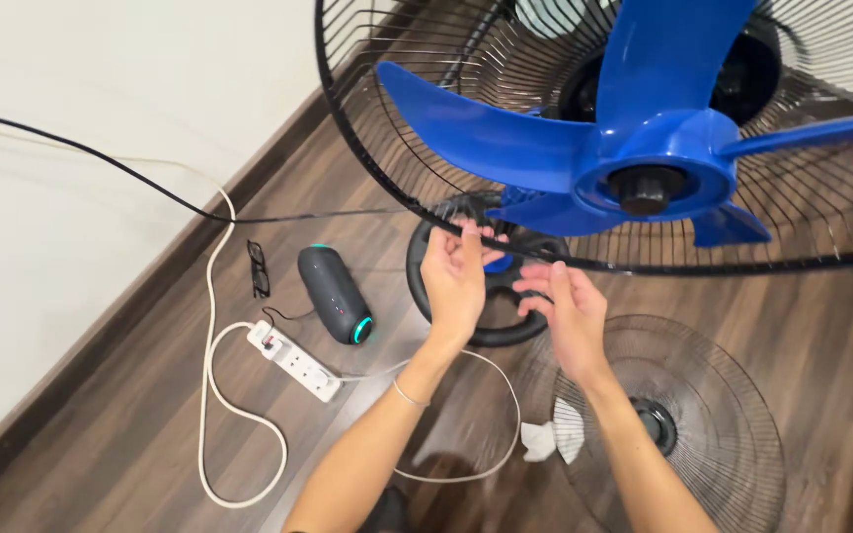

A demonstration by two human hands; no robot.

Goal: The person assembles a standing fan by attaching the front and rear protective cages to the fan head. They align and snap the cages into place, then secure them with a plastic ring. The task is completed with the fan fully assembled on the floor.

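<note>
A standing fan fills the top right: blue blades with a black hub cap, set in a black wire rear guard. My left hand pinches the lower rim of that guard, where a thin black band runs along it. My right hand is just to the right, fingers touching the same rim from below. The fan's round black base shows behind both hands. The detached front wire guard lies flat on the floor under my right forearm.
On the dark wood floor lie a cylindrical dark speaker with green-lit ends, a white power strip with white cable loops, folded glasses and a white crumpled cloth. A black cable crosses the white wall on the left.
</note>
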